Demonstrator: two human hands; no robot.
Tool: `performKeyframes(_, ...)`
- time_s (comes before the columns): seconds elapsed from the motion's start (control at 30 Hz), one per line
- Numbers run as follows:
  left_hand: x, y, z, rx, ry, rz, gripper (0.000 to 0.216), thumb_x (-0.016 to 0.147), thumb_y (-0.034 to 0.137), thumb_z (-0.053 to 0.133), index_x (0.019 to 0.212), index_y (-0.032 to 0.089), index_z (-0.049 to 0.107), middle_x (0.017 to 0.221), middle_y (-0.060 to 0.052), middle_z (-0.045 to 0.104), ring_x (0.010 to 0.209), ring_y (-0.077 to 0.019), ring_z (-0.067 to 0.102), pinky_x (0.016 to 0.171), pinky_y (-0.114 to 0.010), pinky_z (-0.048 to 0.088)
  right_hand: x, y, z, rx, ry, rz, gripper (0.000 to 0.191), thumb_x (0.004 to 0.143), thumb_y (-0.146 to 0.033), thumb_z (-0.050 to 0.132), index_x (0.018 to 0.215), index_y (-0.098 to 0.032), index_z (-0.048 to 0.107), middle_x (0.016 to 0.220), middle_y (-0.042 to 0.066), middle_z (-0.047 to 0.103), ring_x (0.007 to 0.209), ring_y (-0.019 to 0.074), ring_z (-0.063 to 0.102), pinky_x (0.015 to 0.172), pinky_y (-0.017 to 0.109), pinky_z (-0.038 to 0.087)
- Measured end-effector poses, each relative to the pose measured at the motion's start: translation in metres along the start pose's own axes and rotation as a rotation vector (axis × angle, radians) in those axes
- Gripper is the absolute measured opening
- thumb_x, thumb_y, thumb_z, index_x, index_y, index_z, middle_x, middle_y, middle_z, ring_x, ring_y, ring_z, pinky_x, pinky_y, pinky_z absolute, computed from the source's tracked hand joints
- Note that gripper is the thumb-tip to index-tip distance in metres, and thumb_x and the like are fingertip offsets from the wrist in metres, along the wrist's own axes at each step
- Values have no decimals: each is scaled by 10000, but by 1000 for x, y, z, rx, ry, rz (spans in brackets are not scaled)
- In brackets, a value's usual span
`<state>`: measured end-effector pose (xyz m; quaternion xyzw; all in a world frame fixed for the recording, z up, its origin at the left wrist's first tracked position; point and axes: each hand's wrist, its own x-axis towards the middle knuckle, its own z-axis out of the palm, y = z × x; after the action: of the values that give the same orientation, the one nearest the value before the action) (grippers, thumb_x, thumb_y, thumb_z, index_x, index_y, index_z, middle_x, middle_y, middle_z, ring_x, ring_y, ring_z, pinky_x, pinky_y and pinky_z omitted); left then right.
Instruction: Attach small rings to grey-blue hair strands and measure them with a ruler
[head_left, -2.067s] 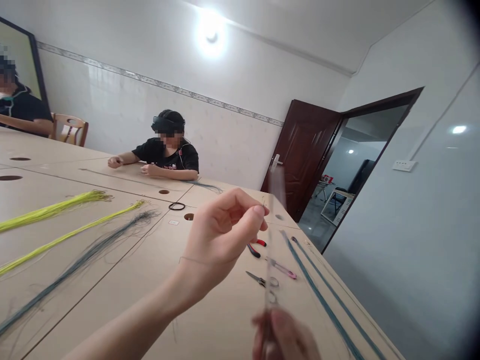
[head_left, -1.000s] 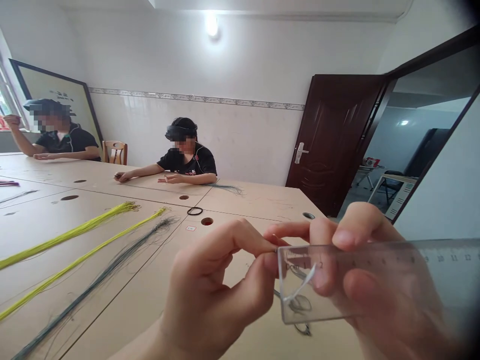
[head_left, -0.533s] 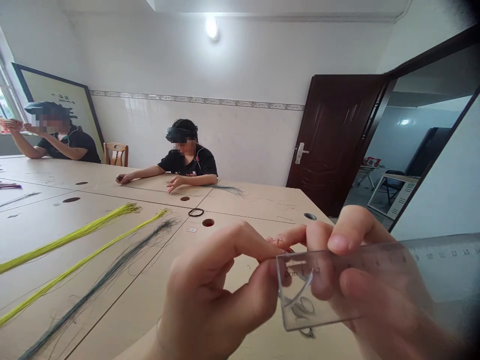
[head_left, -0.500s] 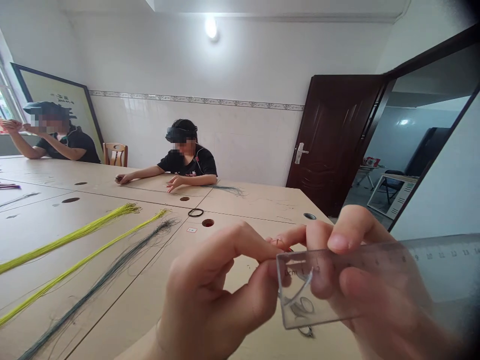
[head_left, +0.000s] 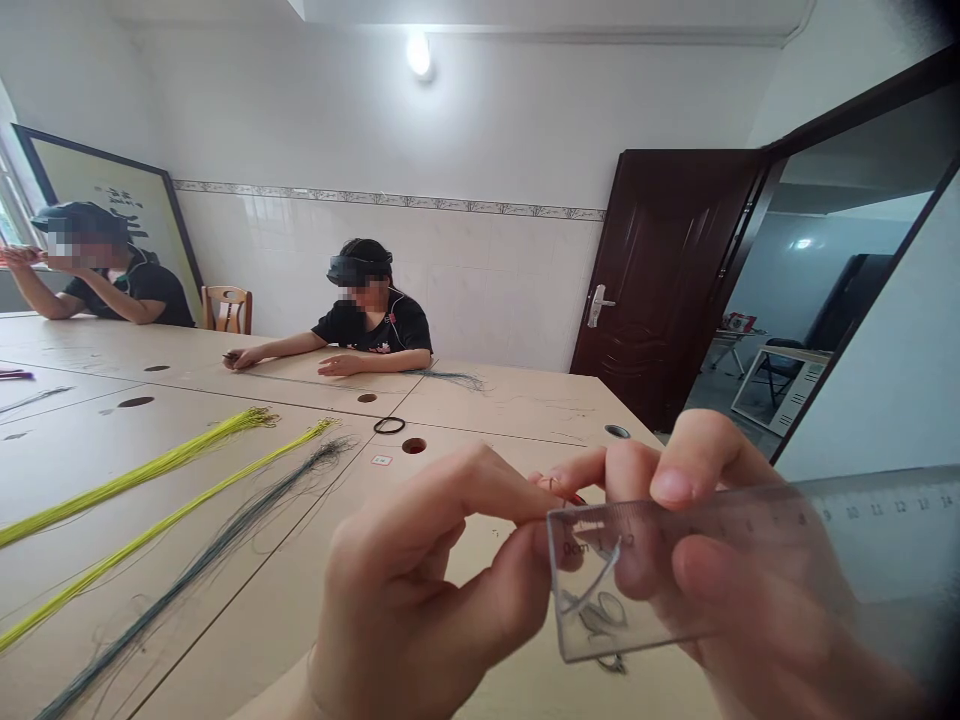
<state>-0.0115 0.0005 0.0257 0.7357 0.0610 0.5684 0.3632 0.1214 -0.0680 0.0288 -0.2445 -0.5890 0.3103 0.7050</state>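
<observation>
My right hand point(head_left: 675, 540) grips a clear plastic ruler point(head_left: 750, 570), held aloft and roughly level, its zero end toward the left. Against that end, the thumb and forefinger of my left hand point(head_left: 442, 570) are pinched together; what lies between them is too small to make out. A thin reddish loop point(head_left: 553, 485) shows just above the fingertips, behind the ruler. Through the clear plastic I see a pale curved strand point(head_left: 596, 585). Below it, on the table, lies a looped metal thing point(head_left: 611, 610), partly blurred by the ruler.
On the beige table point(head_left: 262, 620) lie yellow-green strand bundles point(head_left: 150, 480) and a grey-blue strand bundle point(head_left: 225, 550). Farther back are a black ring point(head_left: 389, 425), a small label point(head_left: 382, 461) and a cable hole point(head_left: 414, 446). Two people point(head_left: 375, 310) sit across, near a brown door point(head_left: 637, 270).
My view has shifted slightly, and both hands with the ruler sit a little farther left. The person opposite has lowered one hand flat onto the table. My grip looks the same.
</observation>
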Motion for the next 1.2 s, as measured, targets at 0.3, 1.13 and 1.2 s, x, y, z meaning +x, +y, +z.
performKeyframes(0.3, -2, 2, -2, 63, 8, -4, 156, 816, 126, 590, 716, 246, 593, 625, 89, 616, 582, -76, 574, 552, -195, 470, 4, -2, -7, -15, -126, -13, 76, 860, -225, 609, 887, -296, 598, 657, -25, 634, 951, 171, 637, 761, 310, 556)
performKeyframes(1.13, -2, 0, -2, 64, 39, 5, 156, 806, 117, 596, 739, 257, 613, 625, 88, 614, 584, -74, 571, 551, -189, 467, -1, 1, 1, 43, 39, -14, 74, 819, -229, 652, 829, -292, 614, 616, -25, 601, 845, 170, 645, 713, 298, 560)
performKeyframes(1.2, -1, 0, -2, 62, 34, 8, 154, 802, 115, 604, 739, 255, 614, 631, 90, 618, 587, -71, 573, 553, -184, 469, 0, 2, 0, 44, 35, -24, 73, 823, -230, 653, 836, -290, 613, 619, -23, 601, 871, 174, 646, 711, 292, 559)
